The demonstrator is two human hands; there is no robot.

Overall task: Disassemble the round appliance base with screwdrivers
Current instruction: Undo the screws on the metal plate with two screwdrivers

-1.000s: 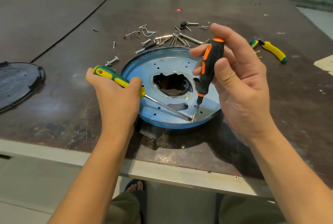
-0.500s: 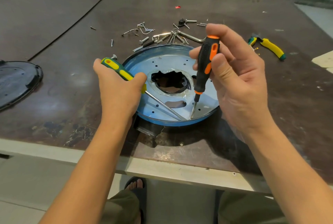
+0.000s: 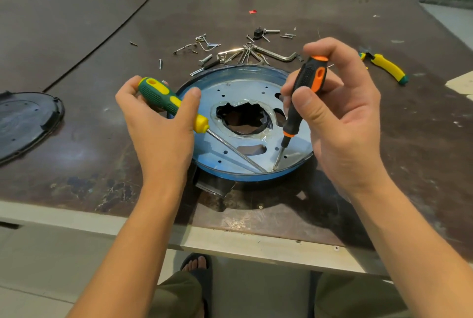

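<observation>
Probable step: rim-fastener removal on round base (image 3: 245,91). Left grip (image 3: 161,133) holds green screwdriver (image 3: 163,99); right grip (image 3: 343,123) holds orange screwdriver (image 3: 307,87). Next move likely needs steady torque.

Bare forearms (image 3: 133,241), olive-green trousers (image 3: 179,297) and a black open-toed sandal (image 3: 204,280) on one foot (image 3: 195,264).

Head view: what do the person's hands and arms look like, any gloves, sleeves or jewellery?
Both bare: the left hand and right hand wear no gloves, rings or watch; no sleeve shows on the left forearm or right forearm down to the frame edge. Below the table, olive-green trousers and a dark open-toed sandal show.
</observation>
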